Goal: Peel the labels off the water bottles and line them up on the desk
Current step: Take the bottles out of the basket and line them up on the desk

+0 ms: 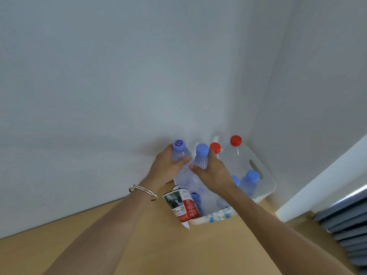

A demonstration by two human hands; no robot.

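My left hand [168,167] grips a clear bottle with a purple swirl cap [178,145] just below its neck. Beside it, my right hand [213,171] holds a second clear bottle with a plain blue cap [202,149]. Both bottles stand upright above a white bin [266,187] at the back of the wooden desk [158,245]. Inside the bin stand two red-capped bottles [236,140], and blue-capped bottles [252,176] fill its right side. A red and white peeled label [183,205] hangs over the bin's front left edge.
The bin sits in the corner against a pale wall [119,76]. A white ledge [327,179] and a dark grey slatted thing [347,231] lie to the right of the desk. A metal bangle [143,190] circles my left wrist.
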